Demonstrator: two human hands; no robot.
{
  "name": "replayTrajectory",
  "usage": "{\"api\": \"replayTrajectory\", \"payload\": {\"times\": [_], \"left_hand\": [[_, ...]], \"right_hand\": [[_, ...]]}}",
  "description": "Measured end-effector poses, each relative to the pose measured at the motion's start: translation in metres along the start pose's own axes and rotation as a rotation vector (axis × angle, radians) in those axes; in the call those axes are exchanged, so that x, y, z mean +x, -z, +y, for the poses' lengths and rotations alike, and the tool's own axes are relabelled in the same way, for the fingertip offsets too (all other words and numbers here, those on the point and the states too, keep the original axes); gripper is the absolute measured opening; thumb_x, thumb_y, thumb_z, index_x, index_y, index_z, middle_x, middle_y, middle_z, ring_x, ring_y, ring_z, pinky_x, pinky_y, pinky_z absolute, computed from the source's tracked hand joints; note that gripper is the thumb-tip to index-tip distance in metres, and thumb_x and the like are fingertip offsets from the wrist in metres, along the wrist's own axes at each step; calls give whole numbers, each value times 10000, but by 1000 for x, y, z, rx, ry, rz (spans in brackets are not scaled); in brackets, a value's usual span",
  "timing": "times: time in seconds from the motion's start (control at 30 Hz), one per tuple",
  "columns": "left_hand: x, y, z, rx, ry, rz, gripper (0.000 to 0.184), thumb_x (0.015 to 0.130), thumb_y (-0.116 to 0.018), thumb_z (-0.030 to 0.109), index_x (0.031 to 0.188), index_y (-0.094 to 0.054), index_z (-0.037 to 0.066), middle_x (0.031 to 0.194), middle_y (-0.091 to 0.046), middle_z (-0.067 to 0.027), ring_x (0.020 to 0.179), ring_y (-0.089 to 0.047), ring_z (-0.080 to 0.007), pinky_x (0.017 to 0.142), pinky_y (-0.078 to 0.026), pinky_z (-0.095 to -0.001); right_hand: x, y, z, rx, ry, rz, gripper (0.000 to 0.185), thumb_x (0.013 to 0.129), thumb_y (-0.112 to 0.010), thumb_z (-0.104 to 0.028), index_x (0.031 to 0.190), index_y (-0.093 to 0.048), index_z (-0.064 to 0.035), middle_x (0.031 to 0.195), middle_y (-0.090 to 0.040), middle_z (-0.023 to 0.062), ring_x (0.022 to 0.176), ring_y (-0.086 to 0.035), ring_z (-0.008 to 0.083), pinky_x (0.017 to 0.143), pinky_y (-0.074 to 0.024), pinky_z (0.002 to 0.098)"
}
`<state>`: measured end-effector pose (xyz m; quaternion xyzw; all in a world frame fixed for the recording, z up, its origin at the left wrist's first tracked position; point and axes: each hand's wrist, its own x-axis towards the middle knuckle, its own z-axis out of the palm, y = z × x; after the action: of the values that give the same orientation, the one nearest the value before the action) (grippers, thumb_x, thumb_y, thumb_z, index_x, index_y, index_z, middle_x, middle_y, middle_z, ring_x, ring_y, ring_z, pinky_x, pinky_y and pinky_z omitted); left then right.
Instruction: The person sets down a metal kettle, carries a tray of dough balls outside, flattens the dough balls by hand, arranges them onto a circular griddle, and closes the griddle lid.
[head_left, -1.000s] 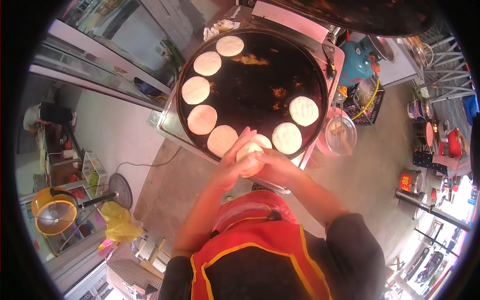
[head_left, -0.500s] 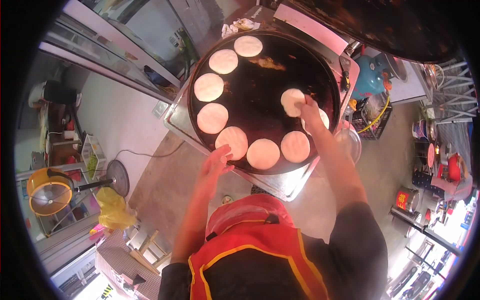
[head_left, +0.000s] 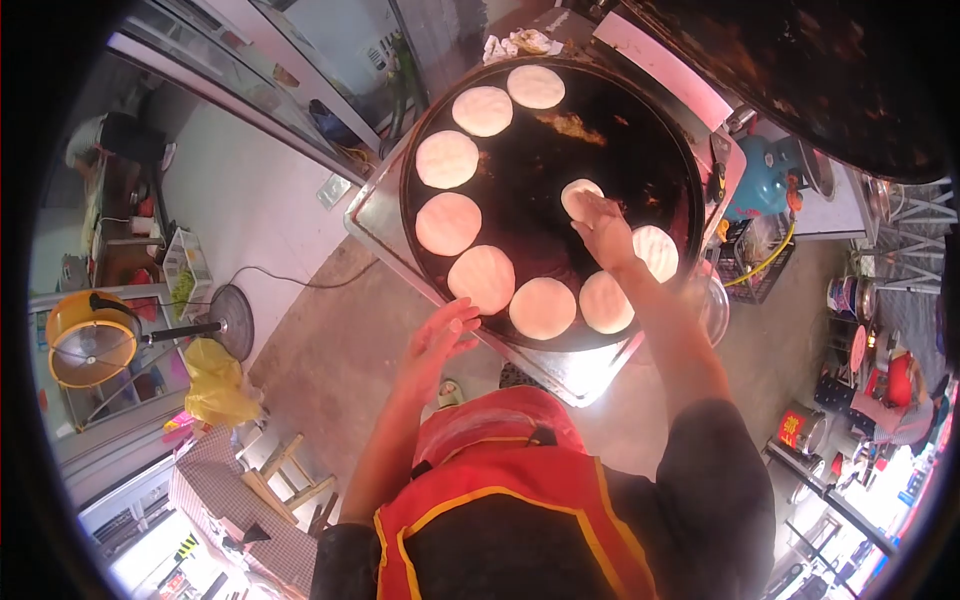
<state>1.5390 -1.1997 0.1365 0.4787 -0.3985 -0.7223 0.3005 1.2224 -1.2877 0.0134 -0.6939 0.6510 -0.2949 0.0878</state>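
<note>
My right hand (head_left: pixel 603 232) is over the inner right part of a round black griddle (head_left: pixel 540 210). Its fingers lie across a pale flat dough round (head_left: pixel 578 196) and hide part of it; how the fingertips grip underneath does not show. My left hand (head_left: pixel 440 340) is at the near left rim with fingers apart, holding nothing. Its fingertips come close to a larger dough round (head_left: pixel 481 280); whether they touch cannot be made out. Several more rounds line the griddle's edge, including one (head_left: pixel 655 254) beside my right wrist and one (head_left: pixel 606 302) partly under my forearm.
A large dark lid (head_left: pixel 800 70) is raised at the upper right. A metal scraper (head_left: pixel 718 165) lies by the right rim, near a teal gas cylinder (head_left: pixel 758 170) with a yellow hose (head_left: pixel 765 268). A glass-panelled frame (head_left: pixel 250 100) stands at the left.
The view has shifted, so the griddle appears farther right. My right hand and the small round have moved left over the griddle, the hand now covering more of it. My left hand stays near the rim.
</note>
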Motion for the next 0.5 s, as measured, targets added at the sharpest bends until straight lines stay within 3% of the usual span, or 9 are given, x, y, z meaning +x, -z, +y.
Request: {"api": "replayTrajectory", "payload": {"times": [0.33,0.43,0.5], "left_hand": [[3,-3,-3,4,0,-9,513,928,-493,327,1297,-410,-21,1248,-503,-174,1141,-498,-268,950,-415,-395],[4,-5,-3,21,1,22,506,930,-489,323,1291,-417,-23,1244,-506,-173,1140,-499,-265,951,-414,-394],[2,-4,-6,35,-1,49,499,933,-484,322,1287,-422,-23,1241,-509,-171,1140,-498,-262,947,-416,-391]], "right_hand": [[8,8,13,-113,312,-136,419,763,-647,-177,1175,-568,-190,1291,-481,44,1136,-467,249,953,-401,385],[23,6,22,-114,291,-215,401,770,-637,-196,1167,-577,-204,1285,-491,18,1129,-470,239,960,-390,380],[38,0,32,-134,284,-150,390,775,-631,-205,1162,-582,-209,1279,-498,10,1127,-469,237,951,-394,379]]}}
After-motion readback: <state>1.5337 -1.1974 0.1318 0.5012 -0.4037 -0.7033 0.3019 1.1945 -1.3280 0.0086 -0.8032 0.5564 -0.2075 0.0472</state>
